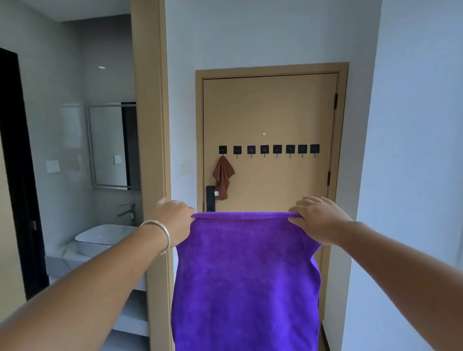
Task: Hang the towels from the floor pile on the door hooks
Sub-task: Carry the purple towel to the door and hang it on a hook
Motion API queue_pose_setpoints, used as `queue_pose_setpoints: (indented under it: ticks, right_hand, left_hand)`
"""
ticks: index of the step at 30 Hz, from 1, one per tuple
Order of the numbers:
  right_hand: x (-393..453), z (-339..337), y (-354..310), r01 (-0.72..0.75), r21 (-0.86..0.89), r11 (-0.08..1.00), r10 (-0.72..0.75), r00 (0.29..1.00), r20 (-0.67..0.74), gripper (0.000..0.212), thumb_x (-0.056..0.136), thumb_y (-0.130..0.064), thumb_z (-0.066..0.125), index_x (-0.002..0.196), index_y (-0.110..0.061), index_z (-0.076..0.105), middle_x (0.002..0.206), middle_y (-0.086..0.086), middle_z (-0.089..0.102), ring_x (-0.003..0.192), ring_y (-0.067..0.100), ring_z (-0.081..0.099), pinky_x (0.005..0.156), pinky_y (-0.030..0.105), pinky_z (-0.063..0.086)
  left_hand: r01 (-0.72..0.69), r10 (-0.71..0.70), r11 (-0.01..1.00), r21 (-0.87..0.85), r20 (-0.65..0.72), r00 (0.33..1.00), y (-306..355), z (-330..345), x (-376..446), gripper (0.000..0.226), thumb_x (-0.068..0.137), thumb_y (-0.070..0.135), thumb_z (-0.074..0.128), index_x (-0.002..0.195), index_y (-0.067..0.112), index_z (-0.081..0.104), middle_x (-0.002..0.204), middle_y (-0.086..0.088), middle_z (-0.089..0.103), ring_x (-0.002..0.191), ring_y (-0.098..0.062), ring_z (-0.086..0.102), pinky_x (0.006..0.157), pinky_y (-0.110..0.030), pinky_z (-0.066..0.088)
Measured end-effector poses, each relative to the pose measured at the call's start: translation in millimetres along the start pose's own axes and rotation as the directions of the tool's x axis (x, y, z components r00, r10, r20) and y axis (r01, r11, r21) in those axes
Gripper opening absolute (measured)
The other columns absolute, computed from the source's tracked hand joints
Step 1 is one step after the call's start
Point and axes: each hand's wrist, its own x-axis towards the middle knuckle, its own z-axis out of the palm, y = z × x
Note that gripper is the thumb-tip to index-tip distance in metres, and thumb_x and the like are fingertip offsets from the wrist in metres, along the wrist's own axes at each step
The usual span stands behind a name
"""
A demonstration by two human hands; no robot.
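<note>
A purple towel hangs spread out in front of me, stretched by its top edge. My left hand grips its top left corner and my right hand grips its top right corner. Ahead stands a tan door with a row of several black hooks at mid height. A brown towel hangs from the leftmost hook; the other hooks are bare. The floor pile is out of view.
A black door handle sits below the brown towel. A tan door frame post rises at my left, with a bathroom beyond it holding a white basin and a mirror. White walls flank the narrow passage.
</note>
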Motion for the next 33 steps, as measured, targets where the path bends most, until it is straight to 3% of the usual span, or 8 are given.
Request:
queue_pose_setpoints:
  ticks: [7,11,17,23,27,33]
  right_hand:
    - [98,39,42,0.014,-0.006,1.000,-0.014,1.000,-0.028,0.044,0.101,-0.051,0.021,0.127,-0.036,0.054,0.126,-0.012,0.053,0.128,0.011,0.037,0.108,0.035,0.028]
    - [147,56,71,0.004,0.000,1.000,-0.004,0.999,-0.045,0.044,0.101,-0.050,0.022,0.129,-0.035,0.053,0.129,-0.011,0.052,0.129,0.011,0.036,0.108,0.034,0.028]
    - [212,80,103,0.007,0.001,1.000,-0.007,0.998,-0.063,0.044,0.101,-0.050,0.022,0.129,-0.035,0.052,0.129,-0.011,0.053,0.129,0.011,0.036,0.108,0.035,0.028]
    - [271,116,115,0.015,0.024,1.000,-0.014,0.999,-0.048,0.044,0.101,-0.049,0.023,0.130,-0.034,0.053,0.131,-0.010,0.052,0.131,0.013,0.035,0.110,0.036,0.028]
    - [318,146,120,0.015,0.008,1.000,-0.015,0.999,-0.029,0.044,0.101,-0.049,0.023,0.129,-0.034,0.053,0.131,-0.010,0.052,0.131,0.012,0.034,0.109,0.035,0.027]
    - [404,182,124,-0.022,-0.020,1.000,0.022,1.000,0.000,0.044,0.102,-0.049,0.023,0.132,-0.034,0.051,0.138,-0.009,0.048,0.140,0.014,0.024,0.113,0.035,0.021]
  left_hand:
    - [0.031,-0.030,0.999,0.014,-0.024,0.999,-1,32,98,0.025,0.093,0.015,0.032,0.080,0.025,0.052,0.091,0.006,0.062,0.091,-0.017,0.057,0.101,-0.038,0.037]
    - [0.037,-0.035,0.999,0.027,-0.077,0.996,3,43,153,0.027,0.094,0.016,0.032,0.074,0.026,0.048,0.084,0.006,0.058,0.078,-0.017,0.051,0.091,-0.033,0.034]
    - [0.035,-0.029,0.998,0.044,-0.133,0.991,4,65,220,0.033,0.097,0.021,0.032,0.066,0.026,0.039,0.074,0.008,0.051,0.076,-0.018,0.049,0.075,-0.030,0.029]
    - [0.040,-0.036,0.998,0.039,-0.099,0.994,-5,103,277,0.030,0.097,0.020,0.033,0.072,0.027,0.047,0.079,0.007,0.057,0.077,-0.017,0.053,0.074,-0.029,0.031]
    - [0.027,-0.023,0.999,0.039,-0.088,0.996,-19,137,326,0.028,0.097,0.021,0.033,0.077,0.025,0.052,0.081,0.006,0.058,0.078,-0.017,0.054,0.086,-0.031,0.038]
    - [-0.009,0.011,1.000,0.011,-0.132,0.991,-50,189,413,0.027,0.095,0.017,0.035,0.070,0.027,0.040,0.080,0.004,0.056,0.078,-0.019,0.051,0.083,-0.031,0.035]
